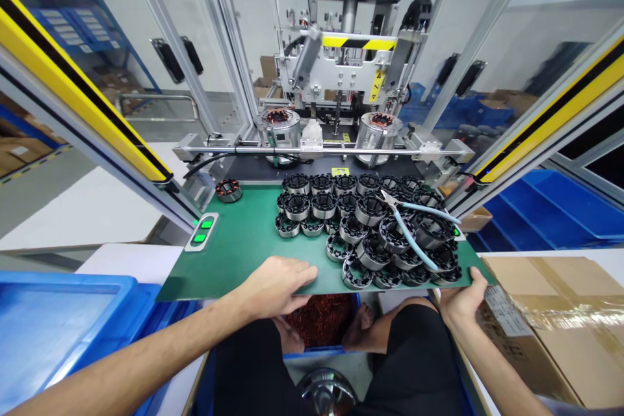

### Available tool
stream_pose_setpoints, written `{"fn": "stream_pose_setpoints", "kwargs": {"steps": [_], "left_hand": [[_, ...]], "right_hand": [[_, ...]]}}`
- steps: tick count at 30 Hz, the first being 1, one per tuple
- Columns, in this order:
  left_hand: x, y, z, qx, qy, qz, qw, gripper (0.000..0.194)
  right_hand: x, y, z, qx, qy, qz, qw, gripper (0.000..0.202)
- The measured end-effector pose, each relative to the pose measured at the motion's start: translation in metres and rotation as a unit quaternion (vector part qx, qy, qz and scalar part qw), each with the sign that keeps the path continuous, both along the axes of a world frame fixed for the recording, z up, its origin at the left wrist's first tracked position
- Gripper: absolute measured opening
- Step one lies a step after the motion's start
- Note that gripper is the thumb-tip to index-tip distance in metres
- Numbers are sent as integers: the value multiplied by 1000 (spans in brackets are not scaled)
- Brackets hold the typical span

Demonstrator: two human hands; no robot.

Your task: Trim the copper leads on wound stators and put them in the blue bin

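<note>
My left hand (275,283) lies palm down at the front edge of the green worktop (238,234), holding nothing; its fingers point right and the thumb is apart from them. At the right front corner my right hand (463,299) grips the worktop edge, thumb above, other fingers hidden below. Between and beyond my hands are several rows of black-and-silver stator cores (373,250), partly stacked. Light-blue-handled cutting pliers (409,237) lie across the cores, jaws toward the machine. A single stator with copper windings (229,190) sits at the back left.
Behind the worktop stands a machine (351,65) with two round metal fixtures (280,133) bearing copper-wound parts. Green-lit buttons (202,232) are at the left. Blue trays (63,325) stand left, a cardboard box (560,325) right. A bin with reddish contents (322,322) is below.
</note>
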State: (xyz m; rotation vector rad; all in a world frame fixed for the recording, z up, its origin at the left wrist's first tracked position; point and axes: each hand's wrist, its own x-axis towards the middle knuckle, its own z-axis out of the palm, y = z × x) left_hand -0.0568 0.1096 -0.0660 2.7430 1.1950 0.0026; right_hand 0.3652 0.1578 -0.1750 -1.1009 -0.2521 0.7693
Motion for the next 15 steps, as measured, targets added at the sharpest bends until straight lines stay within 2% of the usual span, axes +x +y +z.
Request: {"fn": "stream_pose_setpoints", "kwargs": {"steps": [6, 15], "left_hand": [[0, -1, -1, 7, -5, -2, 1000, 28], [0, 0, -1, 8, -2, -3, 1000, 29]], "right_hand": [[1, 0, -3, 1, 2, 4, 1000, 41], [-4, -2, 5, 3, 3, 0, 1000, 41]]}}
